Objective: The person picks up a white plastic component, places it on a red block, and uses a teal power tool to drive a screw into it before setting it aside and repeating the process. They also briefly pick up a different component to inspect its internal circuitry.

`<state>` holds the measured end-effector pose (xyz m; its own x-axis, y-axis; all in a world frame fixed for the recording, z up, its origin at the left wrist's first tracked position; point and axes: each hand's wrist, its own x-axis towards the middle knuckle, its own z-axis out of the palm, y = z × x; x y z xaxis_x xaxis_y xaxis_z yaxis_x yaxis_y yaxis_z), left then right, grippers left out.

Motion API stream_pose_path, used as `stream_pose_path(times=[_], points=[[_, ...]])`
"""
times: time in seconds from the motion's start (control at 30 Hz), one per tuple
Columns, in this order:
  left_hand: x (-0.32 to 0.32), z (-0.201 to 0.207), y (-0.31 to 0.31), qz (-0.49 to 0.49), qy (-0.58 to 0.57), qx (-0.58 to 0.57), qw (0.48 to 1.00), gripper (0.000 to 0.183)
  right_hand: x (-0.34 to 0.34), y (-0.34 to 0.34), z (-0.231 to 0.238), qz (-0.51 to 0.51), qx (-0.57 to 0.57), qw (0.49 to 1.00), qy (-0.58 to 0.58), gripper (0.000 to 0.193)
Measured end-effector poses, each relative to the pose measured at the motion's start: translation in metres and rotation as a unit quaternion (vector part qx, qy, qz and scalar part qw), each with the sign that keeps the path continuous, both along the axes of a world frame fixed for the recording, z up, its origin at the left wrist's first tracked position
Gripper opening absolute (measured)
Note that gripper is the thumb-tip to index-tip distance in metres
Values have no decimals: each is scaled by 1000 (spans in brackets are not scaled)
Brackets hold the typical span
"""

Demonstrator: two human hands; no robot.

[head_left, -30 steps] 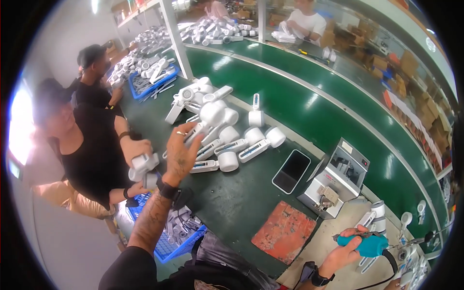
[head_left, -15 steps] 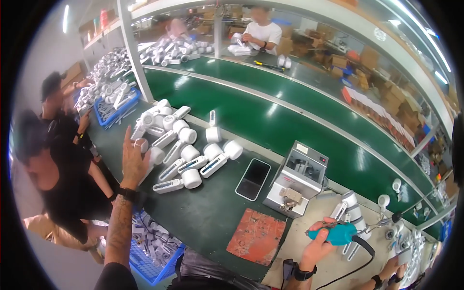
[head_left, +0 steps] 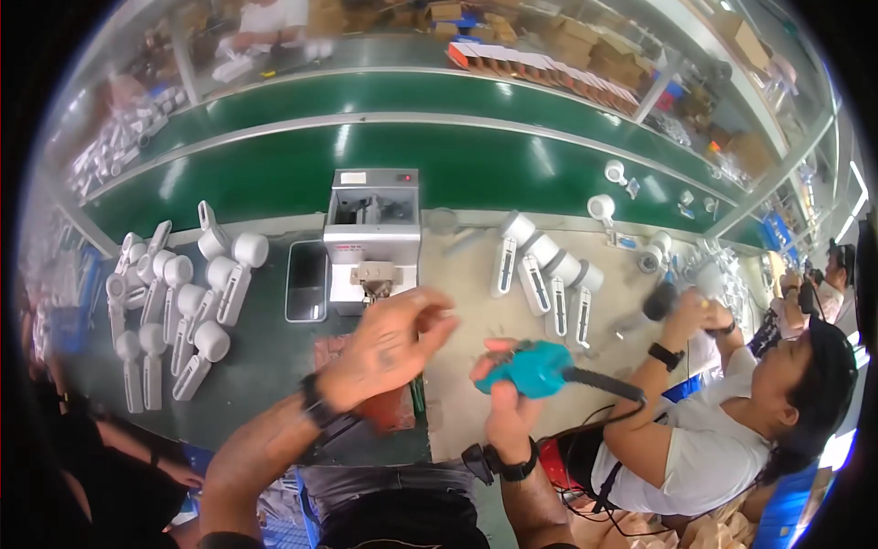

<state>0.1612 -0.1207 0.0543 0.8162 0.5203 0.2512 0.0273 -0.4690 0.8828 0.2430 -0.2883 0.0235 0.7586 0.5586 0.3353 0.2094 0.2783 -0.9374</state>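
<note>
Centrally, a teal electric screwdriver is held above the beige board, near its front edge. Its long axis runs nearly level across the view; the nose points left, dipping slightly toward the wearer, and the black cord leaves the right end. The right hand grasps the tool near its nose, thumb on the near side and fingers around the far side; its forearm rises from the lower edge, leaning slightly left. The left hand hangs above the red mat, back uppermost, its forearm slanting up and rightward; its fingers are released and loosely bent, with a gap to the thumb. Beyond stands a grey metal machine, with a phone just to its left. Right of the machine, four white handheld units lie in a row, handles toward the wearer; more white units lie at left. A co-worker sits at right.
</note>
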Motion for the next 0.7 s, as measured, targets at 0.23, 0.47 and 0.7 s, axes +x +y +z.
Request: stream_pose_path(times=[0.23,0.47,0.7], points=[[148,-58,5,66,-2,207,976,43,-19,-62,-3,-12,28,999,19,47],[181,-82,8,89,90,131,983,48,-27,-67,8,-52,-22,998,25,77],[144,-59,5,179,-86,193,961,29,-17,-47,-2,-51,-16,999,-9,76]])
